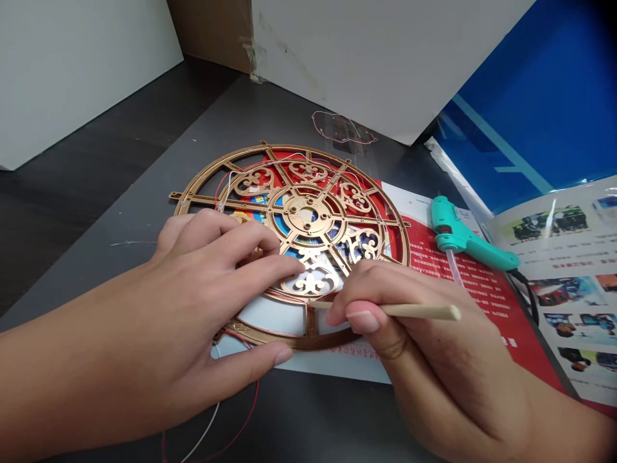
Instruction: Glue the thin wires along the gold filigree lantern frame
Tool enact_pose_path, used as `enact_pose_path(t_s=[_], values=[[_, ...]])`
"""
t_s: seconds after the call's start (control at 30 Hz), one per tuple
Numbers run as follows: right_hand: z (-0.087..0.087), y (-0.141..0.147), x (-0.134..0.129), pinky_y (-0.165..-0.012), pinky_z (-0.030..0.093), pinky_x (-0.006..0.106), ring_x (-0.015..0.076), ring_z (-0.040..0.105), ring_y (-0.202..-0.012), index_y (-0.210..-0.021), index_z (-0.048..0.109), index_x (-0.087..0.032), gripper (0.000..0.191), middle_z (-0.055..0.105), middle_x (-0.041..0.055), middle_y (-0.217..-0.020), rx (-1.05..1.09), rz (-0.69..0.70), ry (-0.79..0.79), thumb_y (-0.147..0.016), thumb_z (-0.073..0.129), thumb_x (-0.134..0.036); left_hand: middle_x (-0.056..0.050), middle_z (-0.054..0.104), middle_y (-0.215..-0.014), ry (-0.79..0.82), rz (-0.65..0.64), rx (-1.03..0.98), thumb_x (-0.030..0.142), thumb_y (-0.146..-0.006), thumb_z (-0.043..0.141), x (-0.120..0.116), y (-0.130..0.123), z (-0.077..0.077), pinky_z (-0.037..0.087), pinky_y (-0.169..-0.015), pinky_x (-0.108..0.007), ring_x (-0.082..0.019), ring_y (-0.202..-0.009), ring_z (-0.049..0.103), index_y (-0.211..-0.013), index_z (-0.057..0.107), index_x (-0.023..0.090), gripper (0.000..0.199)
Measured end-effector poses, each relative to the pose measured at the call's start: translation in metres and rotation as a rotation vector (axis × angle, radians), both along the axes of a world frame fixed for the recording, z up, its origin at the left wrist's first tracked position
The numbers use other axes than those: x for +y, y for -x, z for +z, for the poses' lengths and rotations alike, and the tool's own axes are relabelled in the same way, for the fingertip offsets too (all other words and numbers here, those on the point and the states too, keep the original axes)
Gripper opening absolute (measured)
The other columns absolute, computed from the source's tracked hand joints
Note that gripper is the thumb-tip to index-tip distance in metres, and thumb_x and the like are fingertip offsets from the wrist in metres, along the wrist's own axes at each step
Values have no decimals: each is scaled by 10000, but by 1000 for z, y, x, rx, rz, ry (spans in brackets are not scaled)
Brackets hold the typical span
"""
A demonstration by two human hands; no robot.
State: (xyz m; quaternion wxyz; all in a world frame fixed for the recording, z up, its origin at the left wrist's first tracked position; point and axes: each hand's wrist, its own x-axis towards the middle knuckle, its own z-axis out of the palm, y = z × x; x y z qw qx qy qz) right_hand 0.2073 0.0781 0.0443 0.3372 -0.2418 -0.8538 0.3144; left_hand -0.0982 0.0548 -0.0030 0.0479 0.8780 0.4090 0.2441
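A round gold wheel frame [311,331] with spokes and scrollwork lies flat on printed red and white paper. My left hand [202,283] rests on its near left side, fingers spread over the spokes and the thumb apart near the rim. Between thumb and fingers, my right hand [409,321] grips a thin wooden stick [419,312]. The stick's tip touches or nearly touches the inner ring at the front. Thin red and white wires [255,392] run along the ring and trail off below my left hand.
A teal glue gun [470,238] with a clear glue stick lies to the right on the paper [486,289]. Behind the wheel is a loose loop of wire [342,128]. White boxes [357,58] stand at the back, and a blue panel [540,96] and picture sheet [569,263] are at right.
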Motion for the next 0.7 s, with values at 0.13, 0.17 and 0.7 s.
enact_pose_path(t_s=[0.13, 0.17, 0.7], values=[[1, -3, 0, -788, 644, 198, 108, 827, -890, -1095, 740, -213, 179, 849, -10, -1020, 5, 15, 21, -1264, 786, -174, -38, 795, -1372, -8, -3, 9, 646, -1195, 690, 0, -1, -1, 503, -1044, -593, -357, -1171, 694, -1575, 734, 468, 422], [1, -4, 0, -787, 648, 201, 113, 832, -889, -1097, 739, -216, 179, 851, -8, -1022, 10, 27, 21, -1265, 788, -179, -40, 796, -1375, -8, -2, 9, 640, -1195, 689, 0, -1, -1, 500, -1041, -593, -359, -1176, 693, -1576, 733, 468, 420], [-1, 7, 0, -649, 575, 234, 125, 774, -795, -1046, 671, -245, 249, 809, 2, -937, -38, -40, -40, -1278, 721, -168, -29, 798, -1399, 4, -13, 17, 594, -1151, 705, 0, 2, -2, 575, -1094, -589, -359, -1252, 711, -1603, 697, 488, 465]])
